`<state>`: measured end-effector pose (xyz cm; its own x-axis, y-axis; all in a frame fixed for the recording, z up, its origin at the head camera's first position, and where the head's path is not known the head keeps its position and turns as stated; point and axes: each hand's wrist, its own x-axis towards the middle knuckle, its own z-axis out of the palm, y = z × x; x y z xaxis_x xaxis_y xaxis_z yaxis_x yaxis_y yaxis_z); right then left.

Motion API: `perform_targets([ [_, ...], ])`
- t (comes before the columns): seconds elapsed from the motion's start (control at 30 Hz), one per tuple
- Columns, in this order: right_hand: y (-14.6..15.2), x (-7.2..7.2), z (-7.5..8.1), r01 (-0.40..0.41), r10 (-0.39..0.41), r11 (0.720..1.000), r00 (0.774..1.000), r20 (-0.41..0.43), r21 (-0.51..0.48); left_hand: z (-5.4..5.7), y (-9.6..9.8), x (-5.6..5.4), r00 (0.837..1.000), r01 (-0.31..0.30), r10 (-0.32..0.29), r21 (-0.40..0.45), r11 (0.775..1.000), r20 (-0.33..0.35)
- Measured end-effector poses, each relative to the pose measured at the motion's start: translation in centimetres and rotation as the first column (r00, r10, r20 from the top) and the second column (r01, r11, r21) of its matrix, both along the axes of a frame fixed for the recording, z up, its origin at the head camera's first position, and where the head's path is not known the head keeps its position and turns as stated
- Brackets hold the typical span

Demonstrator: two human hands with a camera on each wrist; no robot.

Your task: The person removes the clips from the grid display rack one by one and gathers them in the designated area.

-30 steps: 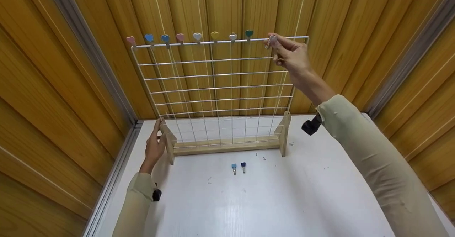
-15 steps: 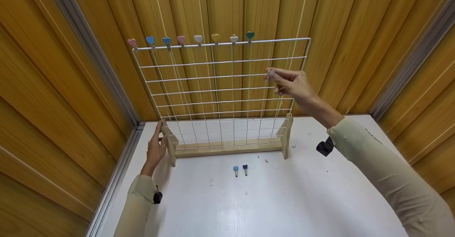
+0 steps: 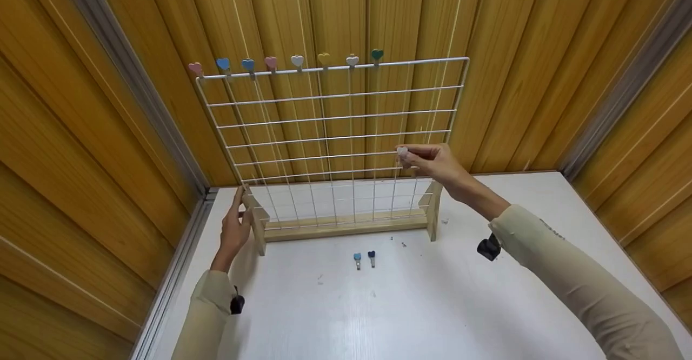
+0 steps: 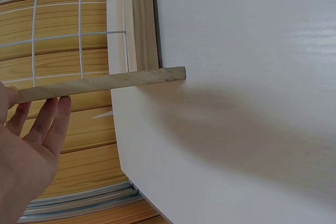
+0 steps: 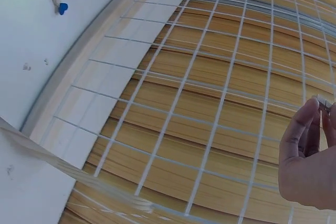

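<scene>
A white wire grid rack (image 3: 324, 99) stands upright in a wooden stand (image 3: 346, 229) on the white table. At the stand's left post, my left hand (image 3: 235, 230) holds the upper part, fingertips against its outer side in the left wrist view. My right hand (image 3: 440, 168) pinches a small pale heart clip (image 3: 402, 154) between thumb and fingertips, in front of the grid's lower right part. Several heart clips line the top wire's left and middle, from a pink clip (image 3: 195, 68) to a green clip (image 3: 377, 55).
A light blue heart clip (image 3: 357, 260) and a dark blue heart clip (image 3: 371, 258) lie on the white table (image 3: 346, 311) before the stand. Wood-patterned panels (image 3: 335, 19) rise behind and on both sides. Small marks dot the tabletop.
My right hand has come down from the top wire's right part to the lower right of the grid, still pinching the pale heart clip. My left hand stays at the post.
</scene>
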<state>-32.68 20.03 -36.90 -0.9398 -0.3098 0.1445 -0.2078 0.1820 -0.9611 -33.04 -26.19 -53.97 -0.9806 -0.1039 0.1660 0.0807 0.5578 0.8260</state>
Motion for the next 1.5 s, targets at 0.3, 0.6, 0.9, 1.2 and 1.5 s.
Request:
perform_targets([
  [0.3,-0.6,-0.2,-4.4,-0.008,0.005,0.999,0.996,0.084,0.041,0.1,-0.5,-0.1,1.0,-0.011,0.011,-0.011,1.0,-0.005],
  [0.6,-1.1,-0.3,-8.5,-0.025,0.011,0.996,0.986,0.165,0.082,0.6,-0.1,-1.0,1.0,-0.015,0.015,0.002,1.0,0.012],
  [0.9,-1.0,-0.4,-12.9,-0.035,0.01,0.99,0.983,0.182,0.137,0.6,-0.1,-0.9,1.0,-0.021,0.021,-0.003,1.0,-0.001],
  [1.2,-0.8,0.1,-17.1,-0.063,0.026,0.986,0.974,0.225,0.157,0.9,0.2,-0.7,1.0,-0.01,0.01,0.007,1.0,0.0],
  [1.5,-1.8,1.4,-20.0,-0.056,0.009,0.977,0.975,0.224,0.204,0.8,0.4,-0.3,1.0,-0.015,0.015,0.016,1.0,0.012],
])
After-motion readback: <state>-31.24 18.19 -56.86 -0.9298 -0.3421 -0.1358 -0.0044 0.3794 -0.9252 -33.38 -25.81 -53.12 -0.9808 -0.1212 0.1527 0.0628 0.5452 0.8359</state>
